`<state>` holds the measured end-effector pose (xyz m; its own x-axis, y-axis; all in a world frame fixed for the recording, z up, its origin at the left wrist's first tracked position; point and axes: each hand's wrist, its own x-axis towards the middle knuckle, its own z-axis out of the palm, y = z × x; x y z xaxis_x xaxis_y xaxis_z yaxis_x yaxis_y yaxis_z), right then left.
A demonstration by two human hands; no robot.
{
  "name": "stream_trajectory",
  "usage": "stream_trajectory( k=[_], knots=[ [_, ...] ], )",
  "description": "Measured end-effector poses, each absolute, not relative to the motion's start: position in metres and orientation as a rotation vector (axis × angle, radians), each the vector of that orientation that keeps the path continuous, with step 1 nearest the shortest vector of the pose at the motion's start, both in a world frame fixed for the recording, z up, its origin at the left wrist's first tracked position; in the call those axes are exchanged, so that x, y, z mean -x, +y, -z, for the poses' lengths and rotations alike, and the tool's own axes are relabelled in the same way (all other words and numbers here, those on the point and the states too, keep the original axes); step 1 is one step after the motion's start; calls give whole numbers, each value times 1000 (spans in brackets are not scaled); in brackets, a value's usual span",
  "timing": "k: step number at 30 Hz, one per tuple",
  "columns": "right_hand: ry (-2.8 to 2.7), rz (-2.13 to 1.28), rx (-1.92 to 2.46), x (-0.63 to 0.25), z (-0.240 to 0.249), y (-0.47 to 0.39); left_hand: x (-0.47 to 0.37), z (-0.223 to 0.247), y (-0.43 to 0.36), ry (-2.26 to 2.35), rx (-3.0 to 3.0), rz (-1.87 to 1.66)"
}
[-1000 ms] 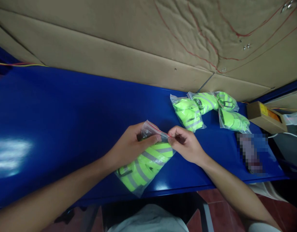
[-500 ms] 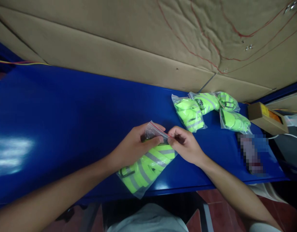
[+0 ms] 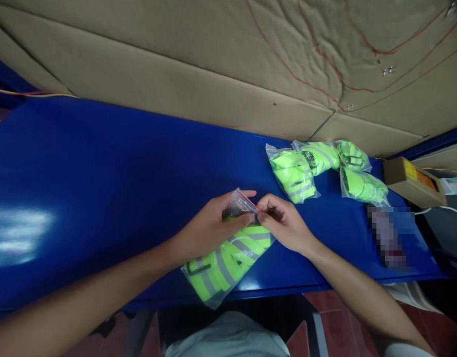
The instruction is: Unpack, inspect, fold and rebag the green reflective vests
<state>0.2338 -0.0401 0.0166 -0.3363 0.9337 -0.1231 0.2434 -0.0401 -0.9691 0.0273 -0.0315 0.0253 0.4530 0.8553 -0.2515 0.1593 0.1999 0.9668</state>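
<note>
A filled zip bag (image 3: 230, 263) of neon-green fabric (image 3: 246, 245) is held near the edge of the blue table (image 3: 101, 173) in the half-curled left hand (image 3: 210, 225), its mouth (image 3: 243, 201) pinched tight by the right hand (image 3: 288, 224). Whether it is sealed cannot be told; four filled bags (image 3: 292, 173) are laid beyond.

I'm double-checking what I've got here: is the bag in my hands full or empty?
Full: striped green fabric shows through the clear bag, filling most of it.

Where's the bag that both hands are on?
In the head view, the bag is just below centre, held at its red-lined end by the left hand and right hand, at the near edge of the blue table.
</note>
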Motion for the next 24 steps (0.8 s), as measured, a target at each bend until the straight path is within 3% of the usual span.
stream_trajectory(
  k=[24],
  knots=[
    [-1539, -1520, 1197, -228, -16, -45, -26, -22, -37, 757, -1509, -563]
  ],
)
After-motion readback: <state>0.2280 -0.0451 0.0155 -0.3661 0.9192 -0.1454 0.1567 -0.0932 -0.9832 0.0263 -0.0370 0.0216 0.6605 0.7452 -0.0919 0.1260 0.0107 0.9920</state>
